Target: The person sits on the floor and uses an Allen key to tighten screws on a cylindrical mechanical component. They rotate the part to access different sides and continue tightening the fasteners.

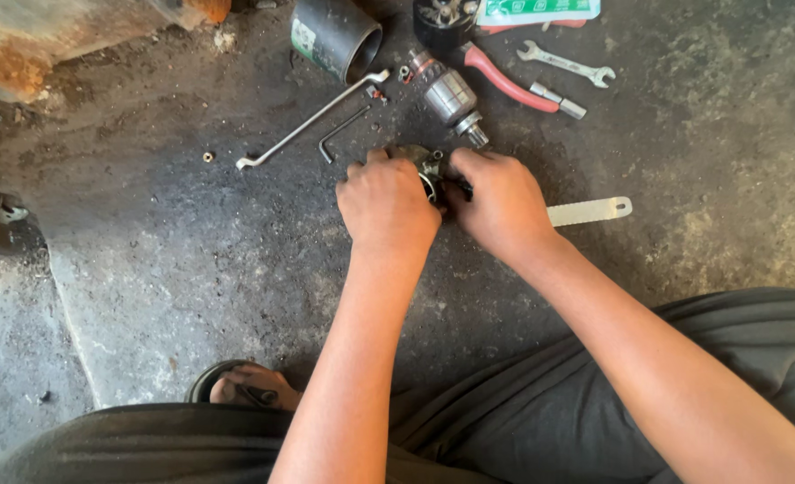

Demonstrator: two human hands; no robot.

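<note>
My left hand [386, 203] and my right hand [498, 199] meet over the dark concrete floor, both closed around a small dark metal part [430, 167] with a round ring on it. Most of that part is hidden under my fingers. A flat white strip with a hole at its end [589, 211] sticks out to the right from under my right hand; whether the hand holds it cannot be told. Just beyond my hands lies a grey metal cylinder-shaped motor part [449, 96].
On the floor ahead lie a long bent wrench [312, 119], a black hex key [336, 133], red-handled pliers [509, 83], an open-ended spanner [566, 64], a black pipe piece [336, 36] and a small brass nut [207, 157]. My foot in a sandal [252, 385] is at lower left.
</note>
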